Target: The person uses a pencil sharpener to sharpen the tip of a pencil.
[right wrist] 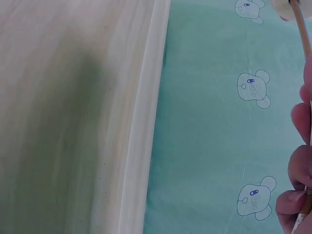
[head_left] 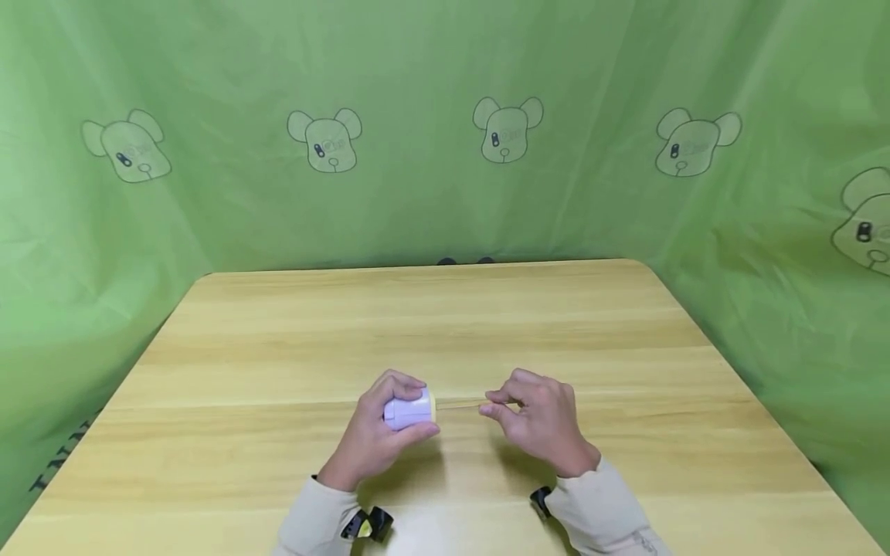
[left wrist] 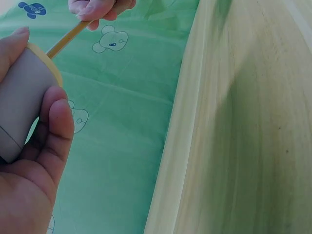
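My left hand (head_left: 370, 434) grips a small lilac pencil sharpener (head_left: 409, 413) with a pale yellow rim, held sideways above the table. Its thumb and fingers wrap round the body, as the left wrist view also shows. A thin yellow-brown pencil (left wrist: 67, 40) runs from the sharpener's rim across to my right hand (head_left: 545, 421), which pinches it between thumb and fingers. In the right wrist view, fingers (right wrist: 301, 168) are curled along the pencil, and its far end bears pale lettering. Whatever part of the pencil lies inside the sharpener is hidden.
Beneath both hands lies a wood-grain table (head_left: 417, 324), with their shadows on it. Green cloth (head_left: 417, 208) printed with bear heads hangs behind and at both sides. Black straps with small devices (head_left: 368, 523) sit on the wrists.
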Action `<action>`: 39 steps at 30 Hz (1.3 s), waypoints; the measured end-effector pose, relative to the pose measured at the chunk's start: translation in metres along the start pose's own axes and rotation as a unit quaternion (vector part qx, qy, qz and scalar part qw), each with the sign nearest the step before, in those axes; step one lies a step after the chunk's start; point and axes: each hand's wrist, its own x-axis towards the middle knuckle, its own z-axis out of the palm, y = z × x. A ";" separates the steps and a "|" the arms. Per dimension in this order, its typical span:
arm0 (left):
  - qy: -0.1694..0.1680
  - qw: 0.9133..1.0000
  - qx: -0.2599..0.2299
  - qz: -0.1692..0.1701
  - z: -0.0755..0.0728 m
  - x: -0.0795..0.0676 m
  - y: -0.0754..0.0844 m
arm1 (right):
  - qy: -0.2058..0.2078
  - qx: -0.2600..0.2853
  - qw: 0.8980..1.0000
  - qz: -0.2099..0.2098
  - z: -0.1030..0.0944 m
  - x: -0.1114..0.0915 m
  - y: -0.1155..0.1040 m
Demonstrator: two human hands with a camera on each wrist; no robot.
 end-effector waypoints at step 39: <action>0.041 0.985 -0.058 -0.159 -0.003 0.004 0.010 | 0.069 0.005 0.997 0.048 0.011 0.005 -0.021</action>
